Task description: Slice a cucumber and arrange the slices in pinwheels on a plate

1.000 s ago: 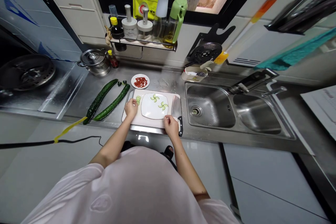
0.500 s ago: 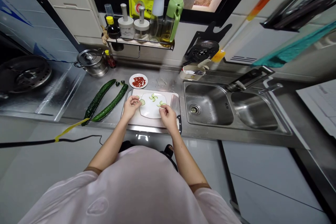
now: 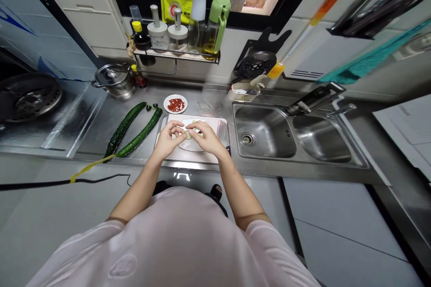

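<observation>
My left hand [image 3: 170, 138] pinches a pale green cucumber slice [image 3: 188, 135] between thumb and fingers. Against the same slice, from the other side, close the thumb and fingertips of my right hand [image 3: 206, 136]. Both hands are held over a white plate [image 3: 191, 147], which rests on a light cutting board [image 3: 177, 156]. More cucumber slices lie on the plate, mostly covered by my fingers. A knife [image 3: 222, 133] lies along the board's right side, its handle partly behind my right wrist.
Two whole cucumbers [image 3: 139, 133] lie left of the board, with small cut ends [image 3: 148, 108] beside them. A small plate of chopped red pieces [image 3: 176, 104] stands behind. There is a lidded pot [image 3: 116, 81] at back left, a double sink [image 3: 266, 132] at right, and a bottle shelf [image 3: 178, 54] above.
My hands have come together over the plate's middle. The left moved right with its cucumber slice, and the right moved left from the plate's right side to meet it.
</observation>
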Available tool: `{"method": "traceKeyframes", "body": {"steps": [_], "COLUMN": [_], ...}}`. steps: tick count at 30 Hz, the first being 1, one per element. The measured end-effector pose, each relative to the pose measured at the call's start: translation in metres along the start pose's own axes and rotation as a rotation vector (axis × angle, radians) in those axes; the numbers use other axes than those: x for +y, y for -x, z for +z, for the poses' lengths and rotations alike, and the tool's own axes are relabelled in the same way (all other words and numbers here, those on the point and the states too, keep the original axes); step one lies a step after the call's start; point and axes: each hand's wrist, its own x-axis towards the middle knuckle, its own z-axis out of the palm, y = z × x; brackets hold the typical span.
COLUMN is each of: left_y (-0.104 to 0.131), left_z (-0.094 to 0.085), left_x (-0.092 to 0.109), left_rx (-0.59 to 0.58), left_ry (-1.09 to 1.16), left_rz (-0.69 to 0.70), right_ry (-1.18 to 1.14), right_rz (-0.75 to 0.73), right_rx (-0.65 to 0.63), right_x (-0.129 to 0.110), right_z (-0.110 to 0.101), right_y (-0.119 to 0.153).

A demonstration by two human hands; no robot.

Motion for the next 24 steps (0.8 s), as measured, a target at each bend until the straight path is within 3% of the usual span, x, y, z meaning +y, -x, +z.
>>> {"method": "traceKeyframes", "body": {"steps": [5, 10, 16, 24], "left_y": [-0.002, -0.004, -0.002, -0.005], "left_z": [0.003, 0.007, 0.019, 0.031], "left_x": [0.0, -0.008, -0.015, -0.012], "left_rx": [-0.007, 0.04, 0.029, -0.051], "left_ry": [-0.022, 0.028, 0.126, 0.452], "left_rz": [0.006, -0.051, -0.213, -0.524], "right_ry": [-0.015, -0.168, -0.277, -0.248], "right_rz": [0.042, 0.193, 0.251, 0.219], "right_rx": [-0.01, 0.112, 0.234, 0.224], "right_x": [0.004, 0.012, 0.011, 0.006], "right_z": [0.003, 0.007, 0.005, 0.0], "right_y": [0.001, 0.001, 0.001, 0.004]}}
